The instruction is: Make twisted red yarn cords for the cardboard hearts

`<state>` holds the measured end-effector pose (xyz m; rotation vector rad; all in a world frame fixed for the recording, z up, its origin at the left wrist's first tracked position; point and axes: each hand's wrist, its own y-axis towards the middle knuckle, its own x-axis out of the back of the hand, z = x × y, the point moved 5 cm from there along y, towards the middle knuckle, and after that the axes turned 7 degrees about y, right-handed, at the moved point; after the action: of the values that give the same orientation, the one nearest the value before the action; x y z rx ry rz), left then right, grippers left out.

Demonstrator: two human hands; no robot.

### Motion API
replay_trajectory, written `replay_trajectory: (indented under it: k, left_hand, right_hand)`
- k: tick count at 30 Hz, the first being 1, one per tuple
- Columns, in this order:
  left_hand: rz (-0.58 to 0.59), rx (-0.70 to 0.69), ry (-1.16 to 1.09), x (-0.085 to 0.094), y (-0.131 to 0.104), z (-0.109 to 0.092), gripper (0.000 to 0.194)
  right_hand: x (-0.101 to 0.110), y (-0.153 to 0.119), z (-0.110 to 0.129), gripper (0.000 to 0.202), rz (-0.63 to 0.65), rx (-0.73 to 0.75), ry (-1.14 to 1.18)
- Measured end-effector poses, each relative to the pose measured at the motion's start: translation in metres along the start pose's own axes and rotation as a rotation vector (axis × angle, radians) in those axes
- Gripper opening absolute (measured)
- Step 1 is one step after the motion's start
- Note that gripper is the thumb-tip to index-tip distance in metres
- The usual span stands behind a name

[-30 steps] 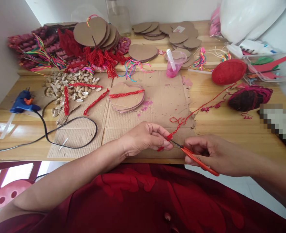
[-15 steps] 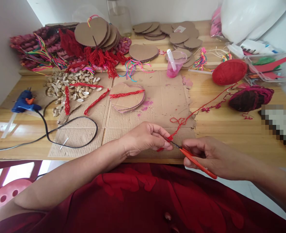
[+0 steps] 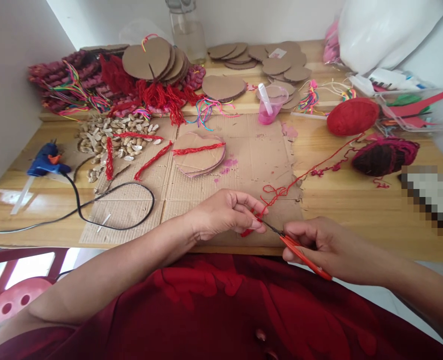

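Observation:
My left hand (image 3: 227, 215) pinches a small bundle of red yarn (image 3: 248, 231) near the front edge of the cardboard sheet. My right hand (image 3: 321, 247) grips orange-handled scissors (image 3: 300, 254), whose dark blades point left and reach the yarn at my left fingertips. How far the blades are apart cannot be made out. From the bundle a loose red strand (image 3: 300, 177) runs up and right to the red yarn ball (image 3: 352, 116). A braided red strip (image 3: 198, 148) lies across a round cardboard piece (image 3: 196, 162) behind my left hand.
Left of centre are peanut shells (image 3: 131, 125), more braided red strips (image 3: 153, 160) and a blue glue gun (image 3: 48, 160) with a looping black cord (image 3: 151, 212). Cardboard discs (image 3: 225, 87), a pink cup (image 3: 269, 112) and a dark yarn ball (image 3: 384, 156) stand farther back and right.
The view has shifted slightly. Both hands stay close together; the scissors' tips are still at the yarn, and more of the red bundle shows below my left fingers.

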<state>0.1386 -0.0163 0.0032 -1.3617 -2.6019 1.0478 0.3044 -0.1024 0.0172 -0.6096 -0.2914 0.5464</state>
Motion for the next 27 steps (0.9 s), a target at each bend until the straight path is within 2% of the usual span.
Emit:
replay_trajectory:
  k: [7,12,15,19,27]
  left_hand:
    - [-0.025,-0.035,0.027,0.001,-0.005,-0.002,0.031]
    - [-0.02,-0.033,0.015,-0.001,-0.006,0.0,0.027]
    - [-0.013,-0.031,0.016,-0.001,-0.007,0.001,0.024]
    - [0.008,-0.037,0.028,-0.002,-0.007,0.0,0.022]
    - [0.016,-0.012,0.032,-0.002,-0.005,0.001,0.022]
  right_hand:
    - [-0.002,0.001,-0.005,0.04,-0.04,-0.011,-0.049]
    - [-0.001,0.001,0.003,0.04,-0.12,0.041,-0.261]
    - [-0.001,0.001,0.01,0.037,-0.124,0.065,-0.329]
    - [-0.003,0.002,0.015,0.032,-0.088,0.079,-0.302]
    - [-0.003,0.003,0.014,0.037,-0.07,0.073,-0.209]
